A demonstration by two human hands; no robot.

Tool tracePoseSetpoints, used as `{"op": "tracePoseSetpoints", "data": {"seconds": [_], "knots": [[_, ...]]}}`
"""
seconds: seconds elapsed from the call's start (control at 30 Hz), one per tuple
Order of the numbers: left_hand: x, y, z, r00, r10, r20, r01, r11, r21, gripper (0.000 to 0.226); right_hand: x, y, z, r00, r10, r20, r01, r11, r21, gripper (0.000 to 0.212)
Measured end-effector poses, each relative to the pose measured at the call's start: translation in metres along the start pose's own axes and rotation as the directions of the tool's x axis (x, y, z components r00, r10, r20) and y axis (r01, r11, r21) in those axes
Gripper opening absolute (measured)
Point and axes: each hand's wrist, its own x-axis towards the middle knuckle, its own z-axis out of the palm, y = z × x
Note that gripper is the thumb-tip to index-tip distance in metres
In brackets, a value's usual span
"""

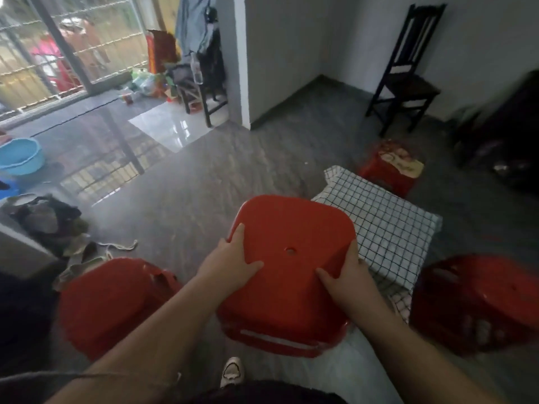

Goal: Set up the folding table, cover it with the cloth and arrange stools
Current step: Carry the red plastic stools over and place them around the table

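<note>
My left grip [233, 265] and right grip [348, 277] both clasp the red plastic stool [291, 225] at opposite edges, thumbs on its seat, holding it off the floor, just beside the checked cloth [388, 228].

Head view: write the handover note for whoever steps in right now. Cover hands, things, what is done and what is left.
Hands: the left hand and right hand both grip the held stool by its seat edges.
Things: the checked cloth lies spread over the table, which is hidden beneath it. The far stool stands beyond it, the right stool beside it, and the left stool on the floor further left.
Done: table up and covered, it seems.
Left: set the held stool down by the table, and probably pull the left stool closer.
</note>
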Motion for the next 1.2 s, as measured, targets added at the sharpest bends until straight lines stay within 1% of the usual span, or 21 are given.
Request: {"op": "tracePoseSetpoints", "data": {"seconds": [0.07,0.13,0.27,0.37,0.43,0.5,0.57,0.67,0.73,0.9,1.03,1.2], "knots": [[0.021,0.007,-0.004,0.996,0.080,0.047,-0.082,0.996,0.038,0.105,-0.004,0.000,0.002,0.993,0.103,-0.057,-0.102,0.994,0.024,0.111],[0.034,0.016,-0.005,0.988,0.130,0.085,-0.135,0.989,0.063,0.106,-0.010,0.001,0.001,0.981,0.165,-0.105,-0.162,0.986,0.041,0.110],[0.050,0.050,0.008,0.949,0.250,0.193,-0.271,0.958,0.090,0.104,-0.021,0.021,-0.008,0.925,0.331,-0.188,-0.324,0.944,0.070,0.110],[0.048,0.071,0.025,0.925,0.295,0.239,-0.323,0.943,0.086,0.103,-0.031,0.047,-0.012,0.895,0.358,-0.266,-0.346,0.934,0.094,0.113],[0.047,0.082,0.041,0.916,0.314,0.250,-0.343,0.936,0.084,0.103,-0.034,0.062,-0.014,0.883,0.387,-0.265,-0.367,0.922,0.123,0.113],[0.049,0.089,0.061,0.915,0.307,0.263,-0.339,0.937,0.086,0.103,-0.032,0.081,-0.012,0.873,0.409,-0.266,-0.391,0.912,0.120,0.113],[0.054,0.092,0.086,0.914,0.290,0.285,-0.323,0.944,0.075,0.102,-0.024,0.104,-0.004,0.862,0.412,-0.294,-0.410,0.909,0.071,0.115],[0.069,0.088,0.131,0.920,0.248,0.304,-0.285,0.955,0.084,0.101,-0.005,0.141,0.018,0.866,0.446,-0.226,-0.434,0.895,0.102,0.111],[0.084,0.082,0.167,0.925,0.230,0.302,-0.270,0.958,0.097,0.100,0.014,0.169,0.038,0.866,0.456,-0.205,-0.440,0.890,0.119,0.108],[0.129,0.056,0.270,0.928,0.202,0.313,-0.246,0.963,0.108,0.099,0.060,0.251,0.112,0.851,0.507,-0.138,-0.491,0.861,0.136,0.106],[0.167,0.032,0.349,0.923,0.197,0.330,-0.243,0.965,0.102,0.098,0.091,0.311,0.174,0.842,0.526,-0.124,-0.508,0.848,0.151,0.106],[0.200,0.010,0.414,0.922,0.178,0.344,-0.222,0.971,0.093,0.097,0.120,0.362,0.225,0.839,0.526,-0.136,-0.507,0.848,0.152,0.105]]}}
